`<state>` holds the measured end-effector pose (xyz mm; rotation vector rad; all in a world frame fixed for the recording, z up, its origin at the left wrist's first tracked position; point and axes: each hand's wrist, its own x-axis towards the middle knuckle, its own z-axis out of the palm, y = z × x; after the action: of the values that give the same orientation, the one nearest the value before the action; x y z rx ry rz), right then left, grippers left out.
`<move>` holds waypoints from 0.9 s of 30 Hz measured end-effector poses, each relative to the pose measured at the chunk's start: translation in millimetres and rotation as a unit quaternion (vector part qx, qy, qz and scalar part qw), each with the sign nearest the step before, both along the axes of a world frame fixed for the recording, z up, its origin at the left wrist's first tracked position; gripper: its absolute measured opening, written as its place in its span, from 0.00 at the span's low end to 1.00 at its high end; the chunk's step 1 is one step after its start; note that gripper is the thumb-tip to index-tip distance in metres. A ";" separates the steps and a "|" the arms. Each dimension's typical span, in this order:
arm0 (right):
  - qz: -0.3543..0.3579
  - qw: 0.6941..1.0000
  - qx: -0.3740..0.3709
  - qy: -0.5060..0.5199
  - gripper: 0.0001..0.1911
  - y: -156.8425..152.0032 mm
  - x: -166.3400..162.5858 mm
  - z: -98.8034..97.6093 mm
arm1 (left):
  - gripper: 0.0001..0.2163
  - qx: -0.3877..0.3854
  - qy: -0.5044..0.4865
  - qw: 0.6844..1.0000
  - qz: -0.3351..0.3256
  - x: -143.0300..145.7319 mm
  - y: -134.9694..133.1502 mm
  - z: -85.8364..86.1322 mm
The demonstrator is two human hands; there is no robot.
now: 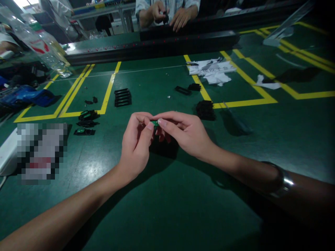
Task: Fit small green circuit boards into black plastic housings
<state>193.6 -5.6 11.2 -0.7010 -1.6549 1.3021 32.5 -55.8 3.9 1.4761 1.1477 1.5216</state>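
Observation:
Both thumbs press on a small green piece, perhaps a circuit board [156,123], held above the middle of the table. My left hand [137,141] pinches its left end, and my right hand [187,134] pinches the right end. The curled fingers hide most of the piece and whatever lies under it. To the left lie several small black parts with green pieces in them [84,132]. A row of black slotted parts [123,97] sits beyond my left hand. More black parts [205,110] are stacked past my right hand.
Yellow tape lines mark the green table [167,209]. Crumpled white paper [211,69] lies at the back right, and plastic bottles [49,48] stand at the back left. A screwdriver-like tool [237,120] rests at right. Across a black rail [157,45], another person's hands [180,17] are at work.

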 end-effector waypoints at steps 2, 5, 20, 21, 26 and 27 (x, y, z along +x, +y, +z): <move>0.000 1.000 -0.003 0.004 0.09 0.1 0.0 0.0 | 0.06 -0.001 0.000 1.000 0.000 0.3 -0.5 0.6; -0.002 1.000 -0.004 0.011 0.08 0.0 0.3 0.0 | 0.05 -0.002 -0.008 1.000 -0.002 0.7 -0.8 0.7; -0.012 1.000 0.018 0.012 0.09 0.6 -0.1 -2.1 | 0.05 0.006 -0.038 0.999 -0.016 0.4 2.2 -2.1; -0.011 1.000 0.019 0.016 0.09 0.8 -0.2 -2.9 | 0.06 0.010 -0.033 0.999 -0.016 0.1 2.6 -2.6; -0.005 0.999 0.020 0.027 0.09 1.0 -0.7 -2.6 | 0.06 0.011 -0.036 0.999 -0.019 -0.7 3.4 -4.1; -0.006 0.999 0.021 0.024 0.09 0.9 -0.6 -2.1 | 0.06 0.011 -0.039 0.999 -0.020 -0.5 3.4 -4.1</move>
<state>193.0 -4.7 9.1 -0.6496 -1.6307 1.2630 32.0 -52.3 -0.2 1.4328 1.0538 1.5552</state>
